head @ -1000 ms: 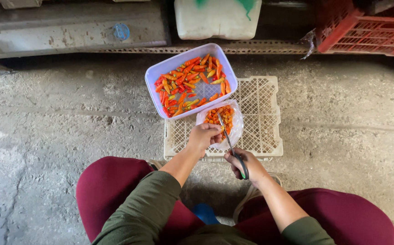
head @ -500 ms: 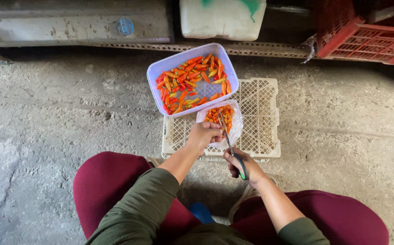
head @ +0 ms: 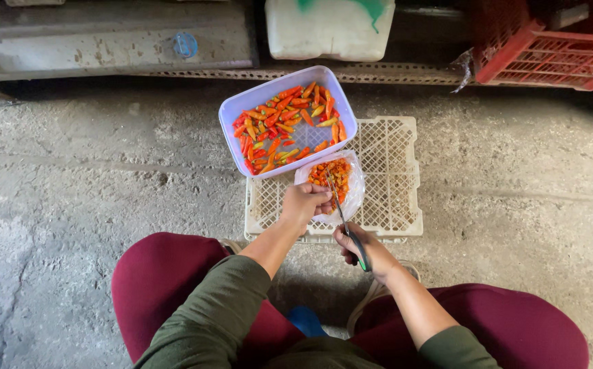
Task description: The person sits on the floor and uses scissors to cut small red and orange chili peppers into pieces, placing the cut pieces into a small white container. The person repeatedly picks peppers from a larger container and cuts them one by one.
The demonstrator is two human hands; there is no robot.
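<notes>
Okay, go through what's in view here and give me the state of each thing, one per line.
Tub: open, partly filled with whole chilies.
Bag: open, holds cut chili pieces.
Scissors: in the right hand, blades over the bag.
Left hand: closed at the bag's edge; what it pinches is hidden.
White crate: upside down, bearing tub and bag.
Red crate: contents unclear.

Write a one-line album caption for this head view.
Left hand at clear plastic bag of cut chillies, right hand holding green-handled scissors.
</notes>
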